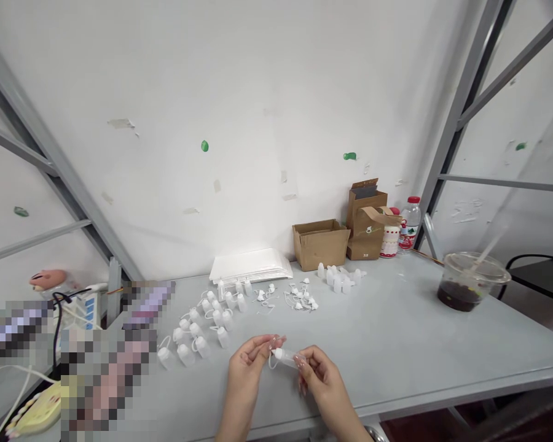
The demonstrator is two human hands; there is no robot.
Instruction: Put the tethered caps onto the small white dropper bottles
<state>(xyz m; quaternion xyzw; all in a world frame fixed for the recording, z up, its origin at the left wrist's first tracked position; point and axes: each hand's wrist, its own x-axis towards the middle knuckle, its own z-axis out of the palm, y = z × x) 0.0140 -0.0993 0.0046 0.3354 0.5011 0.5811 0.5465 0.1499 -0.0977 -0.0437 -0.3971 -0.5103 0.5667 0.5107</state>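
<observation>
A small translucent squeeze bottle (pixel 286 357) lies sideways between my hands, above the table. My right hand (pixel 321 376) grips its base end, with the fingers wrapped round it. At the nozzle end, my left hand (pixel 250 357) pinches the small cap; the fingertips hide most of it, and a thin white strap loops down below. To the left stand several white-capped bottles (pixel 194 331) in loose rows, many with strap loops. Beyond my hands lie loose white caps with straps (pixel 299 301). A group of bottles without caps (pixel 337 279) stands farther back to the right.
A stack of white sheets (pixel 251 266) and an open cardboard box (pixel 321 245) sit by the wall. Beside them are brown paper bags (pixel 366 236) and a red-capped bottle (pixel 411 224). A plastic cup of dark drink (pixel 461 291) stands right. Cables and a power strip (pixel 90 310) are left.
</observation>
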